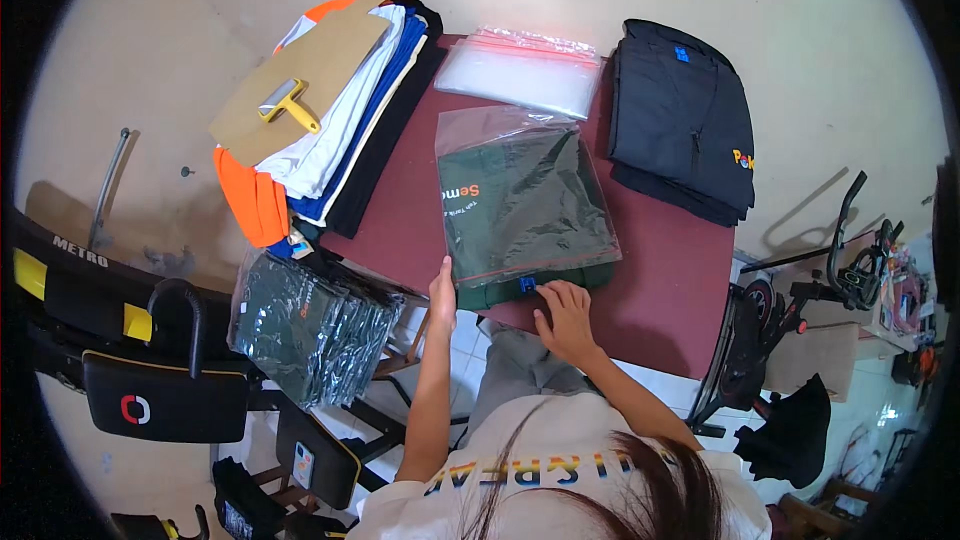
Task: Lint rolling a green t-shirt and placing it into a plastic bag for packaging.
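Note:
A folded dark green garment [491, 294] lies mostly inside a clear plastic bag [480, 129]. Its collar end, with a blue label [528, 285], sticks out past the bag's red-lined edge towards me. Printed lettering on the garment shows through the plastic. My left hand [444, 296] grips the bag at its lower left corner, thumb along the side; its other fingers are mostly hidden. At the collar, just right of the label, the bent fingers of my right hand [566, 319] touch the green fabric. Whether they pinch it cannot be made out.
Flat clear bags [521, 75] lie at the table's [660, 285] back. Folded black garments [675, 120] are stacked right. At left, a clothes pile [390, 135] carries cardboard [330, 52] and a yellow-handled lint roller [289, 105]. Bagged green garments [315, 330] are stacked below it, beside gym equipment [165, 397].

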`<move>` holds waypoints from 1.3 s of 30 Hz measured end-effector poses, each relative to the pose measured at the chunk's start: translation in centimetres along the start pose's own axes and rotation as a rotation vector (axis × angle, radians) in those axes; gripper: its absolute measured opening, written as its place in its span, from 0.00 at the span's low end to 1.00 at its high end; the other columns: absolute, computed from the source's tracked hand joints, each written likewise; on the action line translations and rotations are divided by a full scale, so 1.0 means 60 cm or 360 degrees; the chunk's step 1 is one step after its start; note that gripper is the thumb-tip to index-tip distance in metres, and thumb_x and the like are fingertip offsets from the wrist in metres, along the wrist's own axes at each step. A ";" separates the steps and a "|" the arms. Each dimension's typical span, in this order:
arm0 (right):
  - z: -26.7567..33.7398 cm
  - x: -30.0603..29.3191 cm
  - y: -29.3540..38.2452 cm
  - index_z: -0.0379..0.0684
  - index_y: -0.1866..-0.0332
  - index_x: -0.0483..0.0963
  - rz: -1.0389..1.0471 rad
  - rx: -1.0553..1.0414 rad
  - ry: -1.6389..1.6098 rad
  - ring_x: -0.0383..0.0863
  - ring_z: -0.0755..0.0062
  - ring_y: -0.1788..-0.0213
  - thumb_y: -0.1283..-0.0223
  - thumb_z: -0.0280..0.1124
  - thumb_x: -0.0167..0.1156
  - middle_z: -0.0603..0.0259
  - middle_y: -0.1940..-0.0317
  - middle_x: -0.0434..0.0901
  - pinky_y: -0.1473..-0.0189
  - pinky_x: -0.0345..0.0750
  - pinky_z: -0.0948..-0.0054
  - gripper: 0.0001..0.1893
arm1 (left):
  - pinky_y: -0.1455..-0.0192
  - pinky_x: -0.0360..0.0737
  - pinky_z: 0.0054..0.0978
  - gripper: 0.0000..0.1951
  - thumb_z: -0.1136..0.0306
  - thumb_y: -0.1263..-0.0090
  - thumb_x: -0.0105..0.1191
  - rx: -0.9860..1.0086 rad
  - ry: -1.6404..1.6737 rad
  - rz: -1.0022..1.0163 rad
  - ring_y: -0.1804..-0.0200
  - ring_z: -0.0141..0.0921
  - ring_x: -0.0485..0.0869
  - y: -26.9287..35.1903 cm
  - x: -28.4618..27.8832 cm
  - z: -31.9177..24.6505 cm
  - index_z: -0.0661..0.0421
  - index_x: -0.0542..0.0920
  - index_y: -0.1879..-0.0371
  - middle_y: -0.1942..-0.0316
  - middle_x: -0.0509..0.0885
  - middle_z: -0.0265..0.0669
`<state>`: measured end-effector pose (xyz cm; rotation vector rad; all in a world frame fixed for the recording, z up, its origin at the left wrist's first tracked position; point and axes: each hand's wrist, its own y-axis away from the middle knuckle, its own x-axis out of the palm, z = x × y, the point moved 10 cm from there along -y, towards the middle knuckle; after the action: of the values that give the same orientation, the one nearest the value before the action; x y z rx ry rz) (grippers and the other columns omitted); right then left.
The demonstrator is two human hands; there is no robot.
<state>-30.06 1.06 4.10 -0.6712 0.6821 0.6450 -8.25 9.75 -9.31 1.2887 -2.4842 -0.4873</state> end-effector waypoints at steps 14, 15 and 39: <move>-0.015 0.034 -0.090 0.41 0.45 0.65 0.0122 0.0210 0.0072 0.58 0.53 0.41 0.46 0.31 0.47 0.56 0.42 0.62 0.41 0.55 0.56 0.21 | 0.84 0.65 0.18 0.27 0.41 0.38 0.37 -0.0519 0.0349 0.0622 0.85 0.20 0.68 0.031 0.074 -0.065 0.54 0.75 0.62 0.82 0.74 0.24; -0.004 0.052 -0.102 0.42 0.45 0.66 0.0173 0.0039 0.0053 0.58 0.54 0.40 0.46 0.31 0.46 0.57 0.42 0.62 0.40 0.55 0.56 0.20 | 0.84 0.65 0.18 0.27 0.41 0.38 0.37 -0.0504 0.0339 0.0633 0.85 0.20 0.68 0.011 0.045 -0.035 0.54 0.75 0.62 0.82 0.74 0.24; -0.017 0.146 -0.181 0.39 0.52 0.69 0.0195 0.0513 0.0344 0.56 0.48 0.38 0.47 0.32 0.50 0.51 0.39 0.57 0.39 0.55 0.54 0.17 | 0.53 0.72 0.25 0.28 0.59 0.47 0.62 -0.1113 -0.0551 0.1620 0.54 0.29 0.74 0.054 0.020 -0.014 0.63 0.70 0.51 0.55 0.76 0.37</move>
<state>-17.33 -3.67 0.72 -0.4043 1.0093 0.5622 -10.93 10.37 -7.06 -0.3542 -2.4358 -1.1671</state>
